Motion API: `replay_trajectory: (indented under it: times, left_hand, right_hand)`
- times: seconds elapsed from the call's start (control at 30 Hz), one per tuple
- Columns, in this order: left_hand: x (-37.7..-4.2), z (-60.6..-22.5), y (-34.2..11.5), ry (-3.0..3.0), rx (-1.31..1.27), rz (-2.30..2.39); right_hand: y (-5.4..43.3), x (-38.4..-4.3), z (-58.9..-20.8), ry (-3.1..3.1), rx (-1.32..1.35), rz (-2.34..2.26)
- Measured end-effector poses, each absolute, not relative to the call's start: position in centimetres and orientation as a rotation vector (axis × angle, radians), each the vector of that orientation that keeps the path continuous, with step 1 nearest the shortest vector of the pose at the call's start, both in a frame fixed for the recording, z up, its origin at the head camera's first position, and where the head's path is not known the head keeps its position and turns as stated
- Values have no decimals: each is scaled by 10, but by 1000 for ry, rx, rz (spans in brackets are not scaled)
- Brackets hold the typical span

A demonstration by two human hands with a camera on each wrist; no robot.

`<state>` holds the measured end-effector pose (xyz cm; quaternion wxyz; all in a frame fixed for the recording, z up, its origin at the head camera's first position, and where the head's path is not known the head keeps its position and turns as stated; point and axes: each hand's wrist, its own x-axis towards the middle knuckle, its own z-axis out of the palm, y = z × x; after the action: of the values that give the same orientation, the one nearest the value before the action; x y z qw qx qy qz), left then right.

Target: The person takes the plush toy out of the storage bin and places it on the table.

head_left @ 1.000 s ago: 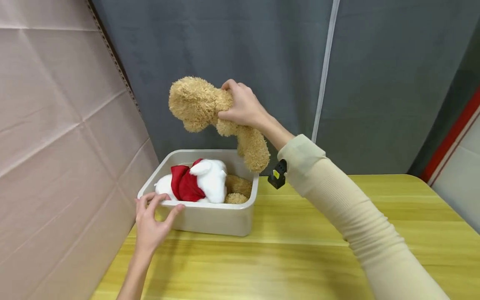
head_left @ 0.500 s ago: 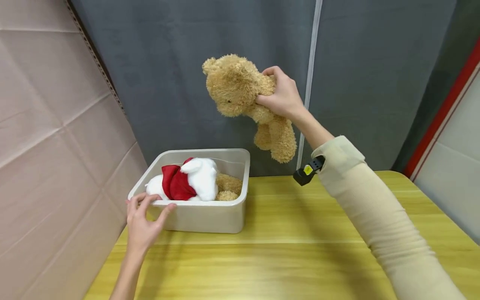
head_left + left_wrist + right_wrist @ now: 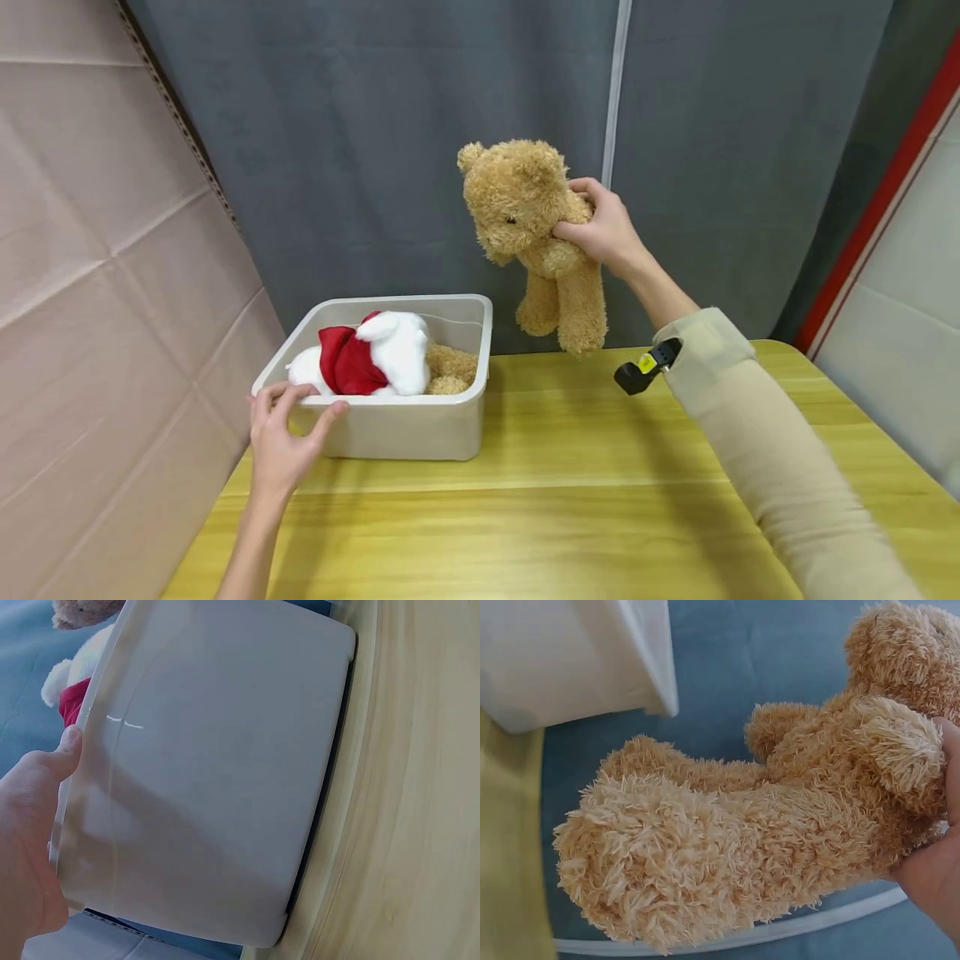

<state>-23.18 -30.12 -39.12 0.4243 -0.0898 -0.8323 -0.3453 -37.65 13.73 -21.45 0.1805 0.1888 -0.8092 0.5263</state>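
A fluffy tan teddy bear point(image 3: 540, 242) hangs upright in the air, right of a pale grey plastic bin point(image 3: 405, 429). My right hand point(image 3: 609, 233) grips it round the upper body from behind. In the right wrist view the bear's legs point(image 3: 660, 855) point toward the camera. My left hand point(image 3: 283, 437) pinches the bin's front rim at the left corner, with the thumb point(image 3: 69, 746) showing outside in the left wrist view. Inside the bin lies a white plush toy point(image 3: 401, 354) in a red garment point(image 3: 348, 362). Beside it is a brown furry plush point(image 3: 450, 371), partly hidden.
The bin stands on a yellow wood-grain table point(image 3: 540, 517), close to a pinkish panel wall point(image 3: 112, 333) on the left. A grey curtain point(image 3: 375, 167) hangs behind the table. At the far right is a white panel with a red edge point(image 3: 873, 200).
My right hand has carried the teddy bear rightward, away from above the bin, and turned it from lying sideways to upright, then lowered it a little. My left hand stays on the rim.
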Motion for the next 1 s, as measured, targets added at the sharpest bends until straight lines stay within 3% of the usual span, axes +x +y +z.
replay_trajectory:
  times: [0.6,1.0]
  left_hand:
    - [-229,-389,-305,-2092,-202,-854]
    - [-223,-389,-304,-2081,-213,-844]
  right_hand:
    - [168,-391,-319,-2452,398,1811]
    - [170,-393,-359,-2598,411,1740]
